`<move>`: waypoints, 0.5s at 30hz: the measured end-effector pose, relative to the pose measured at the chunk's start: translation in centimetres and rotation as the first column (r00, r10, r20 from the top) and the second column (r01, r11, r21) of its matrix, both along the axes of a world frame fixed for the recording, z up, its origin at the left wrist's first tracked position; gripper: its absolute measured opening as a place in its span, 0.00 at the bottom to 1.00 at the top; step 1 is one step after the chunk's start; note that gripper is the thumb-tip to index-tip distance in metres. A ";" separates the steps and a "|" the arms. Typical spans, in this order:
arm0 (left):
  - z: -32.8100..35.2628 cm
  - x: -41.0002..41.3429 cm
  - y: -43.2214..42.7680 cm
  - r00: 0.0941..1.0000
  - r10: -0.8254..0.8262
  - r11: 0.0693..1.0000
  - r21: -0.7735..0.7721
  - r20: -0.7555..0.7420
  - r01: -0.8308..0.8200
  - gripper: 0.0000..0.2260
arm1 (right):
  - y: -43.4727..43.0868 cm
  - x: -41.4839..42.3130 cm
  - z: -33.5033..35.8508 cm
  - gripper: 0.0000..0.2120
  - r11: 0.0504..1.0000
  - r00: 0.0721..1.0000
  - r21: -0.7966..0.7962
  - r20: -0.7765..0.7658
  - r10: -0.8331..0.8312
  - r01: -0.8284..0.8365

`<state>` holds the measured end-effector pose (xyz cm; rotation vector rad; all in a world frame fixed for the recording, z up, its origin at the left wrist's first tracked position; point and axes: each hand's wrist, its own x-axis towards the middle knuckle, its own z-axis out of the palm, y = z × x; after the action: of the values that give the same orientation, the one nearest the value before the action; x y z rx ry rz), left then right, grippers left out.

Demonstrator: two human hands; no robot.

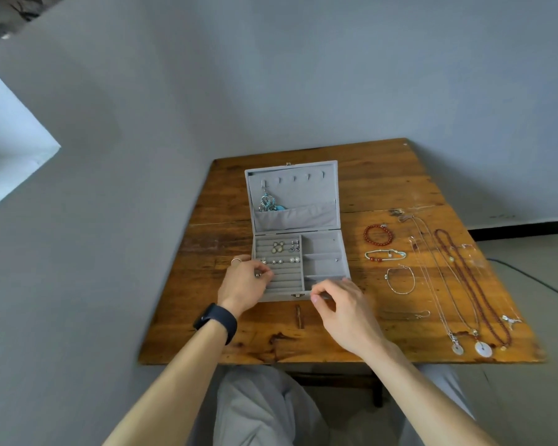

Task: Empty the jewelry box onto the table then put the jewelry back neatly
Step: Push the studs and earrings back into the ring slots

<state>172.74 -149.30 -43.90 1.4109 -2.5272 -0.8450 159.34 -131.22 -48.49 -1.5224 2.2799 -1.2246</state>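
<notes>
A grey velvet jewelry box point(324, 249) stands open on the wooden table point(384, 175). Its ring rows hold several earrings point(279, 247), and a turquoise pendant point(268, 202) hangs from a hook in the lid. My left hand point(244, 283) is over the box's left front rows, fingers curled and pinching a small ring point(257, 274). A second ring point(236, 261) lies at the box's left edge. My right hand point(339, 304) hovers at the box's front right corner with curled fingers; whether they hold something I cannot tell.
Right of the box lie a red bead bracelet point(378, 234), two thin bracelets point(400, 280), and several long necklaces point(464, 284) reaching the table's front edge. A small brown bar point(299, 316) lies in front of the box. Grey walls stand behind and to the left.
</notes>
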 end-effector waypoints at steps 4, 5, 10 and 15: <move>0.3 -0.7 0.3 0.999 0.012 1.000 -0.020 0.043 -0.011 0.03 | -0.2 -0.1 -0.5 0.02 1.000 1.000 -0.002 -0.011 -0.003 0.003; 0.4 -0.8 0.3 0.999 0.013 1.000 -0.027 0.035 -0.012 0.03 | -0.2 -0.1 -0.5 0.02 1.000 1.000 -0.001 -0.011 -0.006 0.006; 0.2 -1.3 0.2 0.998 0.061 0.998 -0.018 -0.011 -0.061 0.05 | -0.3 -0.2 -0.4 0.03 1.000 1.000 0.003 -0.015 -0.024 0.024; 0.0 -1.3 -0.3 0.994 0.095 0.994 0.051 -0.053 -0.092 0.05 | -0.5 -0.1 -0.1 0.03 0.999 0.999 0.021 -0.031 -0.033 0.033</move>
<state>171.46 -149.57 -43.89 1.4854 -2.3953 -0.9212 159.20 -131.71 -48.57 -1.5125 2.3387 -1.1896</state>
